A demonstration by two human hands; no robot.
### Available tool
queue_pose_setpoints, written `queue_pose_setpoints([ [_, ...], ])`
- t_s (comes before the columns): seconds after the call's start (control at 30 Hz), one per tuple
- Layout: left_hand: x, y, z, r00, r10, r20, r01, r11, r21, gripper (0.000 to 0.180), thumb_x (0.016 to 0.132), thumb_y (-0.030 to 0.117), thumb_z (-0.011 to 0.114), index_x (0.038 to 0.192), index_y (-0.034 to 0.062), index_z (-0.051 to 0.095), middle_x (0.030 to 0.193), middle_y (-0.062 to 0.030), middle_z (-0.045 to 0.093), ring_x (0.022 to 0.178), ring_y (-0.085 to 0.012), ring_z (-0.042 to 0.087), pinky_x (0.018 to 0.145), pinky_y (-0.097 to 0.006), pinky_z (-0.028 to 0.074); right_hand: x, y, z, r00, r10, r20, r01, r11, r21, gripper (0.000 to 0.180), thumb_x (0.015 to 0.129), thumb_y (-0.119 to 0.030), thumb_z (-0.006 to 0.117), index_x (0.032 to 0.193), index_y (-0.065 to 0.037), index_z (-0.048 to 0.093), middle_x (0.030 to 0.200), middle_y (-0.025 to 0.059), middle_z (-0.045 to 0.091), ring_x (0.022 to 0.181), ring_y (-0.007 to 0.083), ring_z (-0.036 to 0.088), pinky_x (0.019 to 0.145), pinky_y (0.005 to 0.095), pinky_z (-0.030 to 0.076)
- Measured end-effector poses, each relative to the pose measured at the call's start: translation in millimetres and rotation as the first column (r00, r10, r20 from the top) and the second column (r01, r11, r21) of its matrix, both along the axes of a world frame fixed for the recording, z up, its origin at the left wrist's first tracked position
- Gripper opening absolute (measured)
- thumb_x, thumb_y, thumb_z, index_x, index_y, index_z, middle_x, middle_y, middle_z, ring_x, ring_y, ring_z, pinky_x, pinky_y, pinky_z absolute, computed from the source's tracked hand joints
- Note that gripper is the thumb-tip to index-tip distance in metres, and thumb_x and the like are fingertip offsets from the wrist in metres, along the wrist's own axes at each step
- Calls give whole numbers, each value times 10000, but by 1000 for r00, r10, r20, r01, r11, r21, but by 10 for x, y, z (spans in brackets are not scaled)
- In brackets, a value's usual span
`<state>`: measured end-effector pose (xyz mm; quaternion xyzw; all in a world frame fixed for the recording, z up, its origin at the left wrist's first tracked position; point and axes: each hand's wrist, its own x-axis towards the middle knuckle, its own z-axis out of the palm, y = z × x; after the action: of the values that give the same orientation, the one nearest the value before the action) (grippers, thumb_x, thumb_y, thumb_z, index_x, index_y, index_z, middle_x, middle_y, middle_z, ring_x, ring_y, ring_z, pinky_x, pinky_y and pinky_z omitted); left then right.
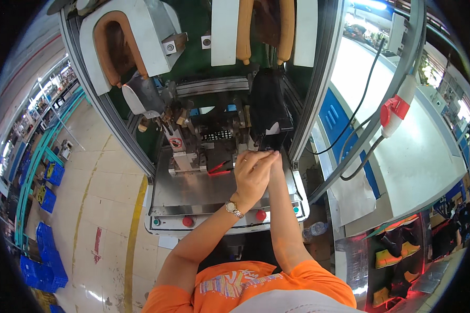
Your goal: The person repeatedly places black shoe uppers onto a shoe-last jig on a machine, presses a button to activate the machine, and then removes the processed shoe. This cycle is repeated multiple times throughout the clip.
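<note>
A black, leather-like boot upper [269,101] sits over the right-hand form of the machine, its lower end toward me. A small pale patch shows near that end. My left hand [252,175], with a watch on its wrist, reaches across to this lower edge, its fingers closed on it. Right beside it, my right hand [277,160] is at the same edge, partly covered by the left; its fingers look closed on the upper but are mostly hidden. To the left stands a bare, pale metal form [141,99].
Two padded clamps, a left one [115,47] and a right one [286,31], hang above the forms. Red-handled pliers [220,169] lie on the machine bed. Red buttons [187,221] line its front. At right are a white table [402,167] and boots [389,258] on a rack.
</note>
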<state>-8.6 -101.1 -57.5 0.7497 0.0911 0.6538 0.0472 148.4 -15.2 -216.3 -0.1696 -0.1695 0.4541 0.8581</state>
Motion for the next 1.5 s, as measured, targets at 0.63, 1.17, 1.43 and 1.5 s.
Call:
queue_pose_setpoints([
  [0.63, 24, -100, 34, 997, 47, -55, -49, 998, -44, 271, 661, -41, 628, 889, 105, 646, 831, 4, 626, 718, -144, 562, 712, -308, 360, 66, 9, -24, 1000, 15, 17, -14, 996, -87, 137, 877, -94, 455, 928, -27, 562, 816, 76, 617, 682, 179, 604, 618, 286, 509],
  [1.17, -686, -490, -1273, 811, -436, -390, 181, 821, -542, 170, 798, -38, 521, 934, -2, 617, 947, -107, 582, 800, -187, 573, 671, -273, 481, -89, -2600, -462, 662, 268, 700, 630, 306, -713, 658, 624, -154, 610, 1231, -52, 381, 1169, 232, 442, 1067, 323, 474, 875, 399, 421],
  [1.43, -654, -443, -1598, 737, -434, -518, 114, 836, -537, 179, 803, -29, 517, 952, 4, 610, 972, -114, 583, 838, -235, 569, 715, -324, 461, 153, -2517, -1152, 637, 180, 750, 722, 202, -662, 806, 620, -255, 694, 1283, -52, 283, 1228, 252, 388, 1108, 371, 429, 902, 418, 398],
  [1.5, -937, -236, -1628, 776, -213, -593, -34, 926, -377, 185, 820, -3, 502, 977, 4, 598, 1003, -129, 579, 905, -270, 554, 788, -364, 435, 392, -2935, -1610, 471, -95, 877, 872, 198, -447, 681, 675, -224, 676, 1254, -54, 362, 1157, 199, 487, 1041, 271, 511, 877, 354, 421],
])
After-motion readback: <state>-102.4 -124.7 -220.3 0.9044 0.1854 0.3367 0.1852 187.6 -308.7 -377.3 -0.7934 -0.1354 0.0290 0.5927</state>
